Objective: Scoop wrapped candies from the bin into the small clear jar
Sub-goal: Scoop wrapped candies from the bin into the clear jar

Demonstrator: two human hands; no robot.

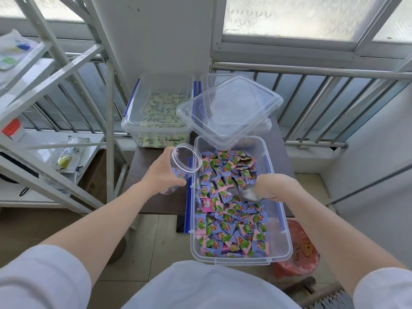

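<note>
The scooping step is in progress. The right hand (270, 186) is closing its grip around a metal scoop (245, 194) and is working it into the wrapped candies (231, 210) near the middle of the bin (286, 233). The left hand (163, 172) is wrapping its grip around the small clear jar (185, 162), holding it tilted just beside the bin's left wall, mouth facing the bin (a few candies are already lying in its lower part). The bin is sitting on the counter (153, 197), overhanging its near edge. Judging from this, the next move calls for lifting the loaded scoop level, carrying it left to the jar mouth, and tipping it without spilling past the bin's left wall. The wrappers are showing purple, pink and green printing; no brand or lettering on them is legible. A loose lid (229, 108) is resting at the bin's far end.
</note>
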